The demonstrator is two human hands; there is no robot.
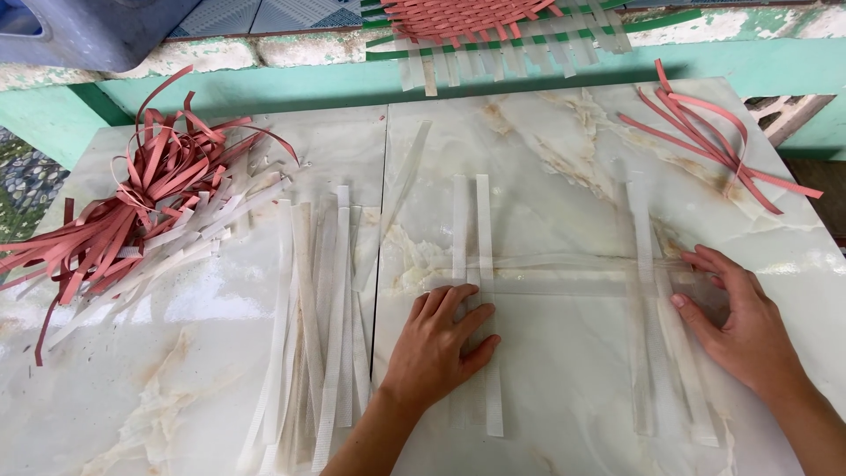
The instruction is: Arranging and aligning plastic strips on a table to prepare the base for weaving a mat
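Nearest to the camera, the left hand [438, 345] lies flat with fingers spread and presses down on the crossing of translucent white strips [483, 264]. It grips nothing; it only pins the strips against the marble-patterned tabletop [546, 159].

Going from the left edge: a tangled heap of red strips [132, 211] lies at the far left, mixed at its lower side with some white ones. Beside it, a loose bundle of white strips [317, 335] lies roughly in the direction away from the person, just left of the pinned hand. In the middle, two upright white strips cross two horizontal strips [564, 275], which run to the right toward a second pair of upright strips [641, 264]. There the right hand [736, 322] rests, fingers slightly bent and open, fingertips touching the strip ends; it also holds nothing closed. Farther back on the right lies a small bunch of red strips [705, 132], and on the green ledge behind there is a partly woven mat [476, 26] of red and white strips.

I judge that the step in hand is laying the first crossings of a woven base. Any further strip would call for keeping the crossings pinned, since the loose strips could slide easily on the smooth surface.
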